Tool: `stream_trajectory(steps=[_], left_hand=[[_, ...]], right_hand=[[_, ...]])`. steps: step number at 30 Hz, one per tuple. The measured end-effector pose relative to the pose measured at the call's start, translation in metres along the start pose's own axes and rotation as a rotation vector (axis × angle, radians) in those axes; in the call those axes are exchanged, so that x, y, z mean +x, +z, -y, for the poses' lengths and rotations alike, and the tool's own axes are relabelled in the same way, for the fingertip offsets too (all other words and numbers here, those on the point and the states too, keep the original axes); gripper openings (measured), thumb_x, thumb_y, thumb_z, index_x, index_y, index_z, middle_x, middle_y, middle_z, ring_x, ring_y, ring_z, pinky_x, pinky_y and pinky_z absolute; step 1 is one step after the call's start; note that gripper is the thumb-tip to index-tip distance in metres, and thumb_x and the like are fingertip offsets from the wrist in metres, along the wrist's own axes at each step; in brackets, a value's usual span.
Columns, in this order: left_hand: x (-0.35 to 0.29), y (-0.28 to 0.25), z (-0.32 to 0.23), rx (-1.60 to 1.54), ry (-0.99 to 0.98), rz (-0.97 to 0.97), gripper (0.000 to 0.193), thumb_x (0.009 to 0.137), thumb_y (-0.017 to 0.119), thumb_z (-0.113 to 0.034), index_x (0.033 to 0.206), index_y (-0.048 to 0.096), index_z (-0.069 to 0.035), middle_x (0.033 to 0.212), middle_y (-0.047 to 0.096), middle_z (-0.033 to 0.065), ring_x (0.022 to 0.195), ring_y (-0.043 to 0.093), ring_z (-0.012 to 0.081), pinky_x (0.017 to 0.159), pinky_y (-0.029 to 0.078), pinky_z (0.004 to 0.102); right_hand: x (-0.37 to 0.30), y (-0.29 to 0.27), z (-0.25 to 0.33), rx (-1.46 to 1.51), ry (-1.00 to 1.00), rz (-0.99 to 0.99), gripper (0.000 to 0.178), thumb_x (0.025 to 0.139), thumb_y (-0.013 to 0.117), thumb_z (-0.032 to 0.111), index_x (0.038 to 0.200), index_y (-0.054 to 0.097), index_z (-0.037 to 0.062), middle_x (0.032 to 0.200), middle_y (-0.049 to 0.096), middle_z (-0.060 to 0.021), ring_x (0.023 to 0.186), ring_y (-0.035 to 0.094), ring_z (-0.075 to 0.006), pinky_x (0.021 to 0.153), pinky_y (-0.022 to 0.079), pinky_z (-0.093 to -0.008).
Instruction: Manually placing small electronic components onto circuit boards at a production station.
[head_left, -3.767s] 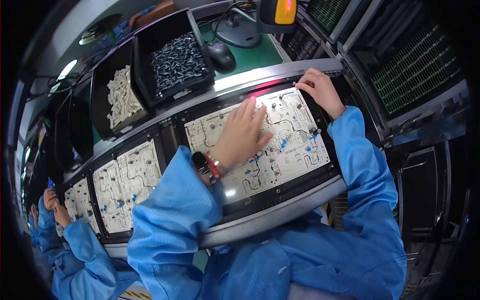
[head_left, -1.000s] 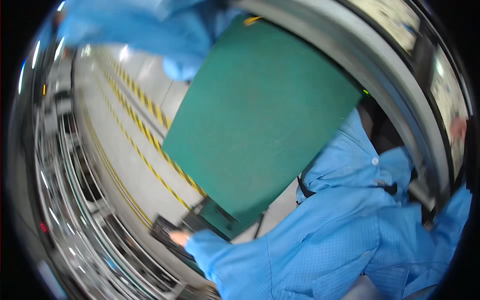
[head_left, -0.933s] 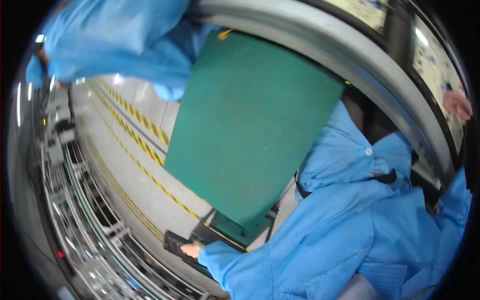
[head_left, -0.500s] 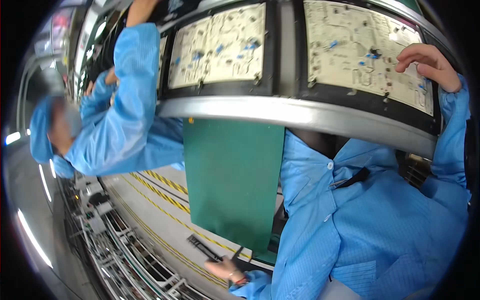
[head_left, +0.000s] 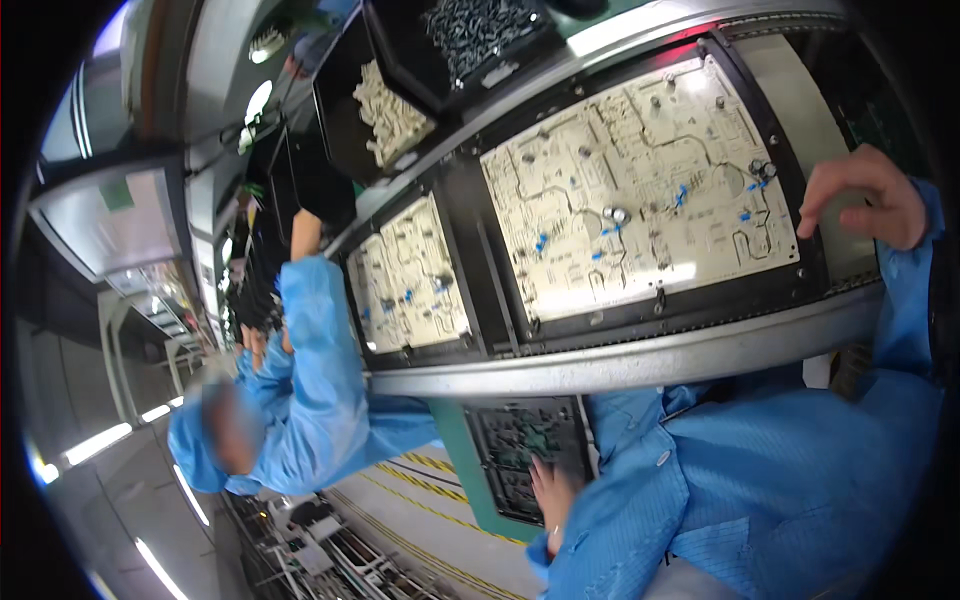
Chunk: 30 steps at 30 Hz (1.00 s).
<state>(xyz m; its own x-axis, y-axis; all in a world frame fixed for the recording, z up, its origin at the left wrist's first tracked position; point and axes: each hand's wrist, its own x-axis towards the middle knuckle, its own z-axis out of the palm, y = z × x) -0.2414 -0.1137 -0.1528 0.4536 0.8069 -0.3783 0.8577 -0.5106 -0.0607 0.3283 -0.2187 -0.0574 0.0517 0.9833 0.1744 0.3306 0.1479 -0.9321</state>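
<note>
My left hand (head_left: 556, 492) rests at the near right side of a black tray (head_left: 527, 512), its blurred fingers stretched over dark parts inside. That tray lies on a green board (head_left: 455, 430) below the metal rail. My right hand (head_left: 866, 198) hovers at the right, fingers loosely bent and apart, with nothing visible in them. Nearest to it is the right edge of a large pale circuit board (head_left: 640, 185), populated with small blue and dark components and set in a black frame (head_left: 790, 180).
A second framed circuit board (head_left: 410, 285) sits to the left. Beyond are black bins of white connectors (head_left: 390, 115) and dark parts (head_left: 480, 35). A silver rail (head_left: 600, 350) runs along the near edge. A co-worker in blue (head_left: 320, 370) reaches in from the left.
My view has shifted right and up the line. The black tray, earlier beyond the green board's end by my left hand, now lies on that board. My right hand is off the circuit board.
</note>
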Motion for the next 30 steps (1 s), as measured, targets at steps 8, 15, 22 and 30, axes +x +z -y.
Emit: stream_trajectory(steps=[8, 15, 22, 30], left_hand=[[0.055, -0.248, -0.079, -0.584, 0.608, 0.254, 0.052, 0.091, 0.045, -0.021, 0.140, 0.031, -0.008, 0.140, 0.038, 0.0207, 0.117, 0.049, 0.0345, 0.094, 0.040, 0.0388], [0.239, -0.284, -0.157, -0.775, 0.789, 0.009, 0.033, 0.081, 0.047, -0.002, 0.113, 0.056, -0.001, 0.126, 0.051, 0.0164, 0.118, 0.047, 0.0273, 0.099, 0.035, 0.0349], [0.342, -0.225, -0.161, -0.284, 0.824, -0.481, 0.052, 0.079, 0.063, -0.015, 0.127, 0.046, 0.000, 0.135, 0.041, 0.0189, 0.123, 0.038, 0.0365, 0.103, 0.031, 0.0419], [0.333, -0.222, -0.159, -0.536, 0.839, -0.495, 0.064, 0.082, 0.062, -0.015, 0.135, 0.033, 0.003, 0.122, 0.045, 0.0272, 0.112, 0.046, 0.0428, 0.096, 0.038, 0.0431]], right_hand=[[-0.001, 0.001, 0.010, -0.009, -0.056, 0.167, 0.025, 0.079, 0.062, 0.003, 0.104, 0.064, 0.0035, 0.093, 0.067, -0.0076, 0.087, 0.063, -0.0245, 0.078, 0.050, -0.0334], [-0.008, 0.010, 0.011, 0.026, -0.005, 0.193, 0.027, 0.079, 0.061, 0.000, 0.105, 0.064, 0.0030, 0.095, 0.067, -0.0083, 0.088, 0.063, -0.0248, 0.079, 0.049, -0.0337], [0.003, -0.007, 0.004, 0.039, 0.130, 0.017, 0.029, 0.079, 0.056, -0.007, 0.107, 0.061, -0.0011, 0.094, 0.067, -0.0129, 0.091, 0.065, -0.0239, 0.082, 0.049, -0.0323], [0.084, 0.008, 0.019, -0.126, 0.150, -0.017, 0.017, 0.087, 0.053, 0.000, 0.100, 0.063, -0.0011, 0.089, 0.067, -0.0116, 0.086, 0.066, -0.0207, 0.078, 0.049, -0.0307]])
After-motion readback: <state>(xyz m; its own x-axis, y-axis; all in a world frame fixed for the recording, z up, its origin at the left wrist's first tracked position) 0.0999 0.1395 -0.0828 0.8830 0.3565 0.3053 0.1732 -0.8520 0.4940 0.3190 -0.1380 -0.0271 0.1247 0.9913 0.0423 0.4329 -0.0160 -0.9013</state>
